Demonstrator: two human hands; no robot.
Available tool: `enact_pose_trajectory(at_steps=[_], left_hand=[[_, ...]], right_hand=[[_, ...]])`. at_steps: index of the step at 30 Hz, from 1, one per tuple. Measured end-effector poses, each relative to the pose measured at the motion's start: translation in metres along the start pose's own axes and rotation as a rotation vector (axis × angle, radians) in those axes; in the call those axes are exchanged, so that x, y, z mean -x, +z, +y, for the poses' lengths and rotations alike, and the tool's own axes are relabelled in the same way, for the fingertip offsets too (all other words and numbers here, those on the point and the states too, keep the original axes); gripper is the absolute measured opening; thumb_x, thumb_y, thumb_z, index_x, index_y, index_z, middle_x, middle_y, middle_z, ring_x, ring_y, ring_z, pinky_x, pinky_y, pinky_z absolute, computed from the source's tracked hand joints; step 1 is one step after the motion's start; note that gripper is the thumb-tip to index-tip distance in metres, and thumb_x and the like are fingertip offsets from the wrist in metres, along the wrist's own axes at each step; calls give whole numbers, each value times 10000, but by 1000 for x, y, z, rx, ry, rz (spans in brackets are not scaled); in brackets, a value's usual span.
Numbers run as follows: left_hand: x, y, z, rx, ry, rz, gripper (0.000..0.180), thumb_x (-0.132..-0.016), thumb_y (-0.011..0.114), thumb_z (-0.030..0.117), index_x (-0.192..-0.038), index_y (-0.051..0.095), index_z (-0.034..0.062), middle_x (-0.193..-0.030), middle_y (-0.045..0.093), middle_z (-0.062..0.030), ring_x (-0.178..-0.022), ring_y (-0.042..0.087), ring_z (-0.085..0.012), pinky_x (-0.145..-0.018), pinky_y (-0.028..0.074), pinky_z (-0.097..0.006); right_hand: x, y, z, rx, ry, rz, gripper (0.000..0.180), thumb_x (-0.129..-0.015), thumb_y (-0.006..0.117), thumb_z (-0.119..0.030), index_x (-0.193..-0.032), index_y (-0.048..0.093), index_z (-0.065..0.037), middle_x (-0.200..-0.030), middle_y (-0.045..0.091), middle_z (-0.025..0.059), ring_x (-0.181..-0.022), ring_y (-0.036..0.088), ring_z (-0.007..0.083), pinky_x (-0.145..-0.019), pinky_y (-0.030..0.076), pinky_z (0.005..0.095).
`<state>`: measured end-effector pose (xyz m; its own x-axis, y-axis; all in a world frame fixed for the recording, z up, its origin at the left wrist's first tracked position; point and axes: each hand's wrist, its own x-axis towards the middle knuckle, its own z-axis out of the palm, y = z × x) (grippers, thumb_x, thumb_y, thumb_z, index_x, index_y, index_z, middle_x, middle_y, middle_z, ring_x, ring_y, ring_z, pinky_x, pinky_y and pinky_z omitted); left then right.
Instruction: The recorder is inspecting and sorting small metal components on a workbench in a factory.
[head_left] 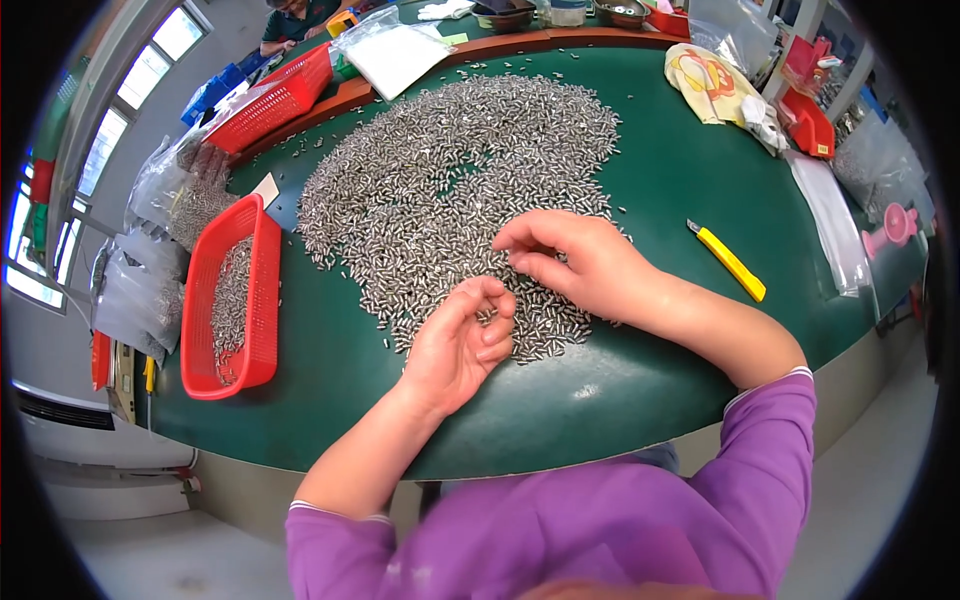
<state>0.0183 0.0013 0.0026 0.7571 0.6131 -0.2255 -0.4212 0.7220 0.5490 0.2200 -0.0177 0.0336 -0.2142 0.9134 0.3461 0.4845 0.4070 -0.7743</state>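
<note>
A broad heap of small silvery metal pins (pixel 400 200) covers the middle of the green tabletop. Over its near edge, my left hand (pixel 455 350) is turned palm up, fingers curled in and thumb by the forefinger; whatever they may hold is too small to make out. Just to the right and a little farther off, my right hand (pixel 585 262) hangs above the pins, palm down. Its fingers are bent toward the thumb, and any piece between their tips cannot be told apart from the heap behind. A red plastic basket (pixel 262 300) with more pins in it stands left of the heap.
A yellow utility knife (pixel 730 262) lies to the right of my right forearm. Farther right are a patterned cloth (pixel 708 85), a flat clear bag (pixel 828 220) and a pink plastic object (pixel 890 230). Filled bags (pixel 145 285) line the left side. Another person (pixel 298 22) sits beyond the far edge.
</note>
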Motion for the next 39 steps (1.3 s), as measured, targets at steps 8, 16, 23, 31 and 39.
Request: enact_pose_trajectory(at_steps=[8,16,23,31,39], left_hand=[[0,7,-6,-214,38,18,155,-974,525,168,-1098,504,78,-893,540,-20,-608,399,-50,-513,326,-183],[-1,4,-5,-134,57,13,146,-1006,450,174,-1065,540,76,-876,540,-32,-611,403,-63,-492,316,-188],[1,6,-2,-112,35,23,182,-996,413,161,-1082,518,40,-909,537,-51,-646,417,-85,-515,325,-212],[0,6,-5,-174,25,5,144,-991,476,186,-1074,499,70,-894,533,-18,-623,401,-56,-515,322,-193],[0,3,-3,-169,45,36,151,-1005,451,195,-1019,530,67,-837,525,-25,-578,380,-62,-479,307,-190]], right_hand=[[7,8,-10,-352,62,-76,214,-878,609,-39,-1091,601,-40,-1009,626,56,-947,615,141,-848,496,293],[13,-5,13,461,-58,-262,200,-779,675,-150,-966,661,-81,-989,611,82,-978,548,293,-862,453,399],[8,1,17,467,-141,-153,149,-773,687,-149,-906,659,-89,-895,616,59,-889,562,270,-804,458,380],[2,1,-1,255,-404,64,275,-777,700,-120,-1050,670,-121,-853,649,17,-818,601,246,-724,478,356],[2,1,-5,163,-250,8,437,-774,688,-76,-1203,619,-125,-990,664,46,-919,625,248,-831,488,383]])
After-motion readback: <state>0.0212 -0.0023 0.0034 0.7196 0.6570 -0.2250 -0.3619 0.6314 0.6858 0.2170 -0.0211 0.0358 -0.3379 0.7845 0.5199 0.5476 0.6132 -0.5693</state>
